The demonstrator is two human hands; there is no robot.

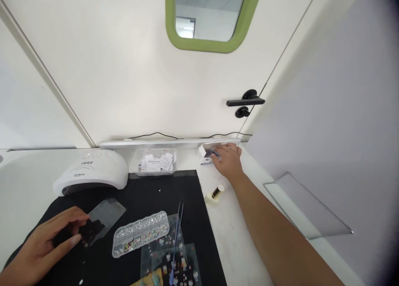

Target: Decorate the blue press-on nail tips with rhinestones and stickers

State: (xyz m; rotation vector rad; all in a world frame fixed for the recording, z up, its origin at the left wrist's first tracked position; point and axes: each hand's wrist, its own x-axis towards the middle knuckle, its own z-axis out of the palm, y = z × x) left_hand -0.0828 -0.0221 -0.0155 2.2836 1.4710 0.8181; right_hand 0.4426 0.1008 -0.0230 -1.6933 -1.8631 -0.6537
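while flat on matte mat [174, 186], left hand [46, 240] on glossy sachet [99, 219]

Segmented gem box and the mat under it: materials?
Segmented gem box: looks like clear rigid plastic, glossy; the contents show through its compartments. Mat: black and matte, no glare, lies flat; probably silicone or fabric, cannot tell which.

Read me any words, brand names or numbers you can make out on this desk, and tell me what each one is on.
"OEIEZ", roughly, since the letters are small: on top of the white nail lamp.
A smaller grey word low on the lamp's front: too blurred to read.
Print on the paper packets in the clear tub: too small to read.
Print on the small box at the right hand: unreadable.
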